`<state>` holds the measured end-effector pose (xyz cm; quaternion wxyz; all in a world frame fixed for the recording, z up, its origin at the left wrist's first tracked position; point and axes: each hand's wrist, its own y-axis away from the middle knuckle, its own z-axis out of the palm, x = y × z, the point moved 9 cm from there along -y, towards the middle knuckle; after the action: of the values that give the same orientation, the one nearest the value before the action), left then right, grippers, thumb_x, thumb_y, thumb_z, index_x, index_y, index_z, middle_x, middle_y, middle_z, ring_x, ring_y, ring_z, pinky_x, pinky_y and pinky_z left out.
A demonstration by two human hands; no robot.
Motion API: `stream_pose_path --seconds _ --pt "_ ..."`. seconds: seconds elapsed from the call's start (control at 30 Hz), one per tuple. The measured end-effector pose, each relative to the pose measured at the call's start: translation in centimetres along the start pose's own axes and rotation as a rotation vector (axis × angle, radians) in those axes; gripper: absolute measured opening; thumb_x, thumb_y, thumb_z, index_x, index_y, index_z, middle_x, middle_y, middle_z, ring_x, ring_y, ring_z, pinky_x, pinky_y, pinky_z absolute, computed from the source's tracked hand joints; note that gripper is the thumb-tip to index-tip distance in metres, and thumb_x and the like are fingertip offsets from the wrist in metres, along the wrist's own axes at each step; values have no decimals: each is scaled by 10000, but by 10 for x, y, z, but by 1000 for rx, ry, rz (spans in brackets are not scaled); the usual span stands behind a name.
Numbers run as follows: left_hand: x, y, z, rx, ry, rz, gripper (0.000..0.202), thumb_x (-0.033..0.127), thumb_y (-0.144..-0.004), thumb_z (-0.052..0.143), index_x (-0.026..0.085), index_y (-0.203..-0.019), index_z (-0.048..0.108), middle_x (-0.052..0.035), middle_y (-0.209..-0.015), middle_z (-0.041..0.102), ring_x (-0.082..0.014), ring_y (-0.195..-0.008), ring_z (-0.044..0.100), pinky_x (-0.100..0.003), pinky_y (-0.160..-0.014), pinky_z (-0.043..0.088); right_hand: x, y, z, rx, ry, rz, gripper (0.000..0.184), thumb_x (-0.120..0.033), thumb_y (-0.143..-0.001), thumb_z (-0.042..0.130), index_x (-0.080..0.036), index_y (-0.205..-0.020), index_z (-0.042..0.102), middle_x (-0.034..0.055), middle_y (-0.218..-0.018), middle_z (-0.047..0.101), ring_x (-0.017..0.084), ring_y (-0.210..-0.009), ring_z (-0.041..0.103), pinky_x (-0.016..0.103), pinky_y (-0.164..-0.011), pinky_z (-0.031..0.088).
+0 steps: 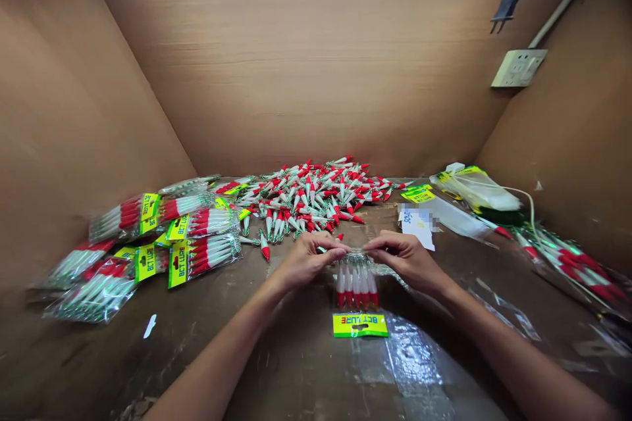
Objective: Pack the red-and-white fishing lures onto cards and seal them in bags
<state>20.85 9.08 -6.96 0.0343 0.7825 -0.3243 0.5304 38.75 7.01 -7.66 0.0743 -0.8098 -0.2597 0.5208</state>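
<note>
A clear bag of red-and-white fishing lures (pixel 356 286) lies in front of me, its yellow-green "BCT LURE" header (pixel 360 325) toward me and upside down. At the bag's far edge, my left hand (pixel 316 256) pinches the left corner between thumb and fingers. My right hand (pixel 402 260) pinches the same edge on the right, a short gap from the left. Inside, several lures lie side by side, red tips toward the header. Just beyond my hands spreads a heap of loose red-and-white lures (pixel 306 197).
Filled lure bags (pixel 205 250) are piled at the left. Empty bags with yellow headers (pixel 474 187), a white paper slip (pixel 417 225) and more lures (pixel 577 266) lie at the right. Cardboard walls (pixel 316 72) enclose the table; a plug (pixel 506 8) hangs at upper right.
</note>
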Motion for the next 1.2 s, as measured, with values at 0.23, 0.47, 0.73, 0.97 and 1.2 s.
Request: stream_pose_path --seconds 0.23,0.47,0.73,0.97,1.2 --pt "0 9 10 62 -198 124 179 346 -904 686 224 -896 817 -60 -822 688 -186 -789 617 -286 -731 467 3 7 6 -119 128 -81 204 -294 -947 611 -216 -999 792 35 -800 677 161 -749 614 268 -684 462" --pt "4 16 52 -10 -105 43 445 337 -784 812 215 -1203 724 -91 -1154 731 -240 -1002 681 -323 -888 513 13 45 -1 -23 129 -33 200 -261 -965 588 -206 -971 781 31 -810 685 157 -746 621 260 -701 460" --pt "-2 25 82 -170 -97 74 359 259 -850 759 304 -1206 737 -35 -1160 763 -252 -1093 711 -347 -1020 493 25 56 0 -68 111 -9 225 -313 -980 587 -235 -964 798 47 -852 665 175 -795 631 279 -718 486" --pt "7 29 92 -243 -259 225 319 266 -957 651 280 -1272 694 -61 -1268 708 -220 -1203 663 -326 -1108 434 29 62 -5 -105 68 -45 246 -237 -975 571 -290 -963 811 39 -894 682 168 -829 647 284 -742 497" --pt "12 34 99 -303 -544 285 329 284 -1028 520 261 -1328 653 -64 -1342 665 -251 -1296 591 -370 -1130 425 28 64 -4 -140 36 -33 235 -230 -957 599 -269 -903 824 44 -897 681 162 -822 651 285 -753 502"
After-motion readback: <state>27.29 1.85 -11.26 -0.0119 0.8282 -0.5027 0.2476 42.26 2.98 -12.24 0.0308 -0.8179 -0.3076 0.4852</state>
